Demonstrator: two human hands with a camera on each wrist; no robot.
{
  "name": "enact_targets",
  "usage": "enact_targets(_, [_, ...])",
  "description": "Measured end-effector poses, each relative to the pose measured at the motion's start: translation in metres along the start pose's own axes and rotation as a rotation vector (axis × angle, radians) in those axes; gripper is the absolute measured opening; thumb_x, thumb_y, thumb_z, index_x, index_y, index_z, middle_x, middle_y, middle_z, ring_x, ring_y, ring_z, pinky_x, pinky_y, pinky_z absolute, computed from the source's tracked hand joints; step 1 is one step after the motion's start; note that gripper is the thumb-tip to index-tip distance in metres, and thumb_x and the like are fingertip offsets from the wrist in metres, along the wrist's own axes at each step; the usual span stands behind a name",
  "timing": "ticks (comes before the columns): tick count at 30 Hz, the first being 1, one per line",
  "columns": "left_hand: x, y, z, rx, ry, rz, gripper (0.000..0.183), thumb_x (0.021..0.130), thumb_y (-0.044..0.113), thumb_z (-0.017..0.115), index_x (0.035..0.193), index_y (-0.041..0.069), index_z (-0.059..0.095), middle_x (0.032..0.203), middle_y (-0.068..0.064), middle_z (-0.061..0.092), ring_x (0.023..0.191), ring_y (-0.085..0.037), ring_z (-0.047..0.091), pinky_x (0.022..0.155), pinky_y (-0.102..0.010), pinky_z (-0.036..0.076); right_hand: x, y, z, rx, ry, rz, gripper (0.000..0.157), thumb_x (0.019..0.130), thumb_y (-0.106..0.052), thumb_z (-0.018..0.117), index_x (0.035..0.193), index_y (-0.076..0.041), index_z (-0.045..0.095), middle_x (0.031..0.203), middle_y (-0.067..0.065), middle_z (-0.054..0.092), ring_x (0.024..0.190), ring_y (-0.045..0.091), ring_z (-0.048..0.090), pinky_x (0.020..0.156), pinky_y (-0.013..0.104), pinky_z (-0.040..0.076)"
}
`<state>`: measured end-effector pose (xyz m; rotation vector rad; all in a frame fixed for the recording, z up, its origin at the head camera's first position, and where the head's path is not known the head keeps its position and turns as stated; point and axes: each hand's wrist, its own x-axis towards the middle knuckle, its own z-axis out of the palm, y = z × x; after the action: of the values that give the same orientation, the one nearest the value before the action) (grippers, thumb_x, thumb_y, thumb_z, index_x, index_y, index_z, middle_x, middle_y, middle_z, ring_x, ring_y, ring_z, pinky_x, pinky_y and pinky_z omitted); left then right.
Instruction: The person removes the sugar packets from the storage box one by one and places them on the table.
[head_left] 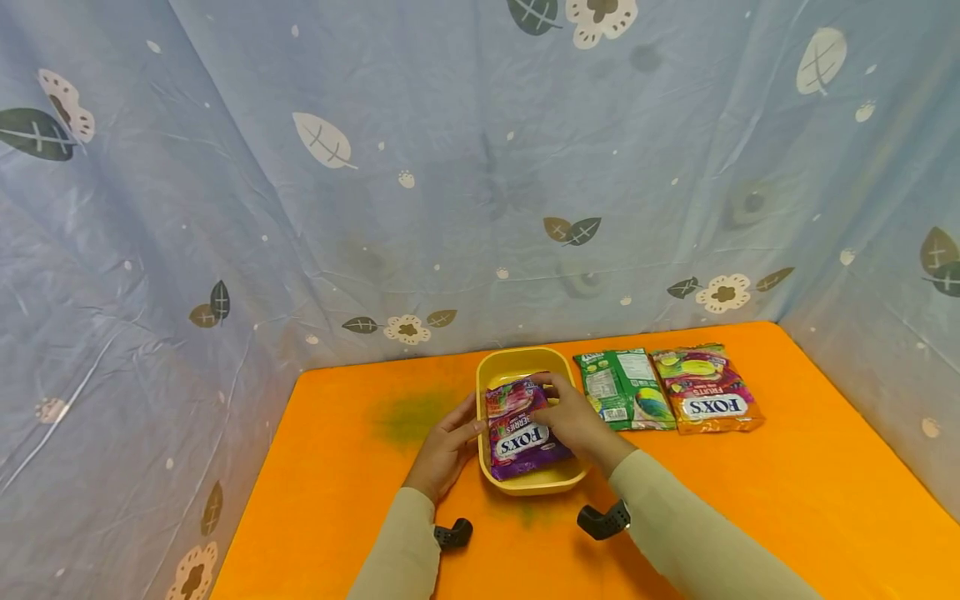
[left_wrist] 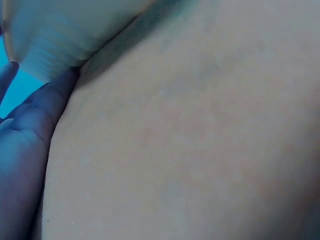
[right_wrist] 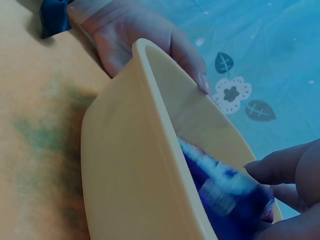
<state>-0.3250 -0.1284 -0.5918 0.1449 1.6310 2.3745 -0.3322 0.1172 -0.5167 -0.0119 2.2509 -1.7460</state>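
Note:
A purple Fox's Berries candy bag (head_left: 525, 446) lies inside a yellow plastic tub (head_left: 517, 489), slightly tilted against its walls. My right hand (head_left: 576, 421) reaches over the tub's right rim and pinches the upper right edge of this bag between thumb and fingers. At the left wall, my left hand (head_left: 446, 450) grips the tub, its thumb lapping over the rim and other fingers outside. The right wrist view shows the tub's wall (right_wrist: 130, 150), part of the candy bag (right_wrist: 225, 195) and the left hand (right_wrist: 135, 37) beyond. Tub and fingers (left_wrist: 30, 125) fill one corner of the left wrist view.
Right of the tub lie a green candy bag (head_left: 626, 392), back side up, and an orange Fox's Fruits bag (head_left: 708, 392). They rest on an orange table (head_left: 360, 500) with greenish stains. A blue patterned cloth (head_left: 450, 208) hangs behind and at the sides.

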Motion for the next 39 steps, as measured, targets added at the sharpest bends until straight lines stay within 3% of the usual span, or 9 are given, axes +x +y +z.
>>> enact_targets(9, [0.0005,0.0020,0.0020,0.008,-0.010,0.019,0.061,0.111,0.003,0.059,0.169,0.008,0.040,0.173,-0.015,0.035,0.150,-0.037,0.045,0.115,-0.045,0.048,-0.0006,-0.0020,-0.0033,0.047,-0.006,0.018,0.064,0.102,-0.006,0.075,0.160,-0.014,0.049,0.139,0.026,0.053,0.110,0.041,0.068,0.091,0.053,0.063])
enact_targets(24, [-0.0008,0.0019,0.0031,-0.002,0.011,0.001,0.064,0.110,0.003,0.061,0.170,0.009,0.039,0.173,-0.014,0.036,0.151,-0.037,0.044,0.115,-0.043,0.048,-0.0037,-0.0014,-0.0054,0.194,-0.012,-0.009,0.063,0.101,0.001,0.074,0.159,-0.011,0.051,0.138,0.026,0.051,0.113,0.044,0.065,0.089,0.053,0.064])
enact_targets(39, [0.0001,-0.0022,-0.0011,-0.012,0.013,-0.001,0.062,0.110,0.005,0.063,0.168,0.011,0.043,0.171,-0.013,0.040,0.149,-0.034,0.047,0.114,-0.044,0.049,-0.0058,-0.0006,-0.0071,0.226,0.003,-0.011,0.061,0.101,0.002,0.073,0.158,-0.011,0.055,0.141,0.023,0.053,0.120,0.045,0.061,0.095,0.055,0.062])
